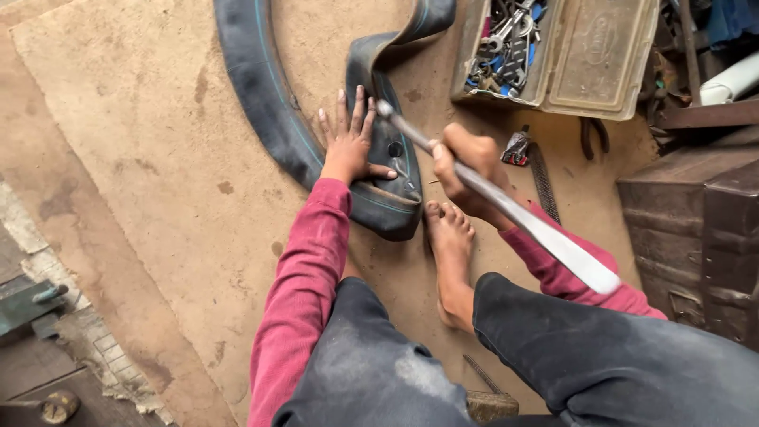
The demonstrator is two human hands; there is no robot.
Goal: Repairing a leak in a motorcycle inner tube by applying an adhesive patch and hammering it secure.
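Observation:
A black rubber inner tube [269, 103] lies folded on a brown mat [134, 142]. My left hand [348, 138] presses flat on the folded part, fingers spread, beside a round patch spot [395, 149]. My right hand [462, 170] grips a long flat metal lever [506, 207] near its middle. The lever's rounded tip [385, 108] rests on the tube just above the patch spot. A bare foot [451, 245] sits against the tube's folded end.
An open metal toolbox [601, 55] full of spanners stands at the back right. A small packet [516, 148], a thin file [543, 180] and pliers [591, 136] lie near it. A dark metal block [696, 229] stands at the right.

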